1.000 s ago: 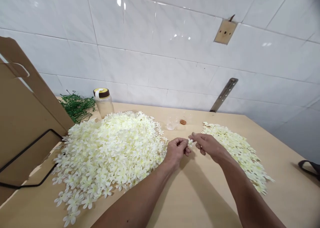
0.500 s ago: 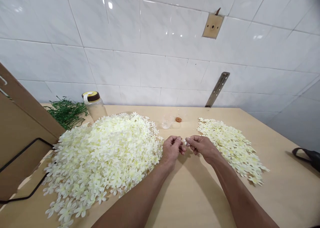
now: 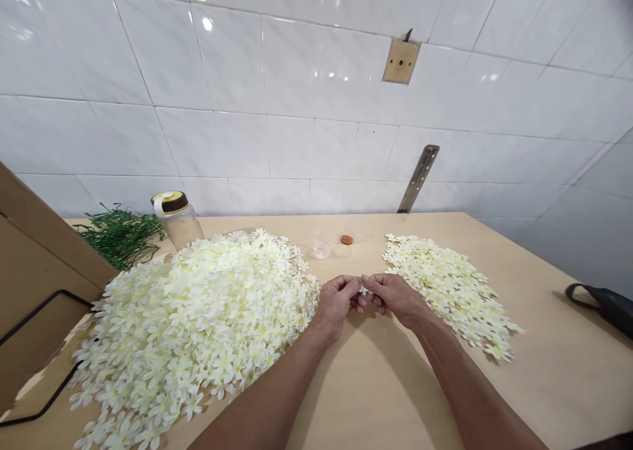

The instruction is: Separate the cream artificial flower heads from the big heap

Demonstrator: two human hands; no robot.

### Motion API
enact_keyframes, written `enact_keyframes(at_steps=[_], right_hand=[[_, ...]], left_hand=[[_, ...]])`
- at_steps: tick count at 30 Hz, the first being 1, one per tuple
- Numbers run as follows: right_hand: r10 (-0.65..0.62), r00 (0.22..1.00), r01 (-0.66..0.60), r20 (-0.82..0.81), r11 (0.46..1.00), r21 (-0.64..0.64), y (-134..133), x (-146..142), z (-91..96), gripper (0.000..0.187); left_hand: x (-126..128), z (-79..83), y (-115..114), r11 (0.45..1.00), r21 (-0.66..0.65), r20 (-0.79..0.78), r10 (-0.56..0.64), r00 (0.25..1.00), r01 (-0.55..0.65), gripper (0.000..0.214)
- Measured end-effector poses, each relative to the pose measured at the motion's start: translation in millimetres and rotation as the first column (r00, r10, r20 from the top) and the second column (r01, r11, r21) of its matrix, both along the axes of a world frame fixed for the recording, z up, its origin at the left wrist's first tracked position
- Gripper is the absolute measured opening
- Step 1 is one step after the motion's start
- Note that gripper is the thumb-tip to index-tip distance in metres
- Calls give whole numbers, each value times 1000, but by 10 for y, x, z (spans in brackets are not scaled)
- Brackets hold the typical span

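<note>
My left hand (image 3: 337,304) and my right hand (image 3: 395,296) meet over the table, fingertips nearly touching. Between them sits a small white piece (image 3: 364,290), pinched by both thumbs and fingers; most of it is covered, so its kind is unclear. Just left of my left hand spreads a large heap of cream-white artificial flowers (image 3: 208,298). A smaller, flatter spread of the same flower heads (image 3: 452,292) lies to the right, partly behind my right wrist.
Behind my hands stand a small clear cup (image 3: 322,249) and a brown oval piece (image 3: 347,240). At the left are a bottle (image 3: 179,223), green plastic stems (image 3: 121,236) and a cardboard box (image 3: 44,259). A black strap (image 3: 603,305) lies on the table (image 3: 554,364) at right.
My hands have come together, closing the small gap between their fingertips around the white piece. The whole view has shifted slightly.
</note>
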State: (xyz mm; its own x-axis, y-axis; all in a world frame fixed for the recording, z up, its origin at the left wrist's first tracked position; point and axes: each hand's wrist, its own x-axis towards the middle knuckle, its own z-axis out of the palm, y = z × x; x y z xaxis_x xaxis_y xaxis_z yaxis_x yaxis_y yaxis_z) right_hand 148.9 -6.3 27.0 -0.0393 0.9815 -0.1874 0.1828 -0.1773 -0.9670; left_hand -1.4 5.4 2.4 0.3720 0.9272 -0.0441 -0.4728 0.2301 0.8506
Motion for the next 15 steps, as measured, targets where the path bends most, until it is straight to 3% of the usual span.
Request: enact_keyframes(at_steps=[9, 12, 15], right_hand=[[87, 988, -89, -126, 996, -10, -83, 51, 73, 50], [63, 996, -64, -55, 998, 0, -119, 88, 147, 51], [-39, 995, 33, 96, 997, 64, -128, 124, 242, 51]], left_hand=[[-39, -20, 44, 997, -74, 98, 20, 995, -13, 34], [-38, -13, 52, 994, -108, 110, 43, 993, -31, 34], [-36, -1, 49, 988, -138, 112, 82, 990, -66, 34]])
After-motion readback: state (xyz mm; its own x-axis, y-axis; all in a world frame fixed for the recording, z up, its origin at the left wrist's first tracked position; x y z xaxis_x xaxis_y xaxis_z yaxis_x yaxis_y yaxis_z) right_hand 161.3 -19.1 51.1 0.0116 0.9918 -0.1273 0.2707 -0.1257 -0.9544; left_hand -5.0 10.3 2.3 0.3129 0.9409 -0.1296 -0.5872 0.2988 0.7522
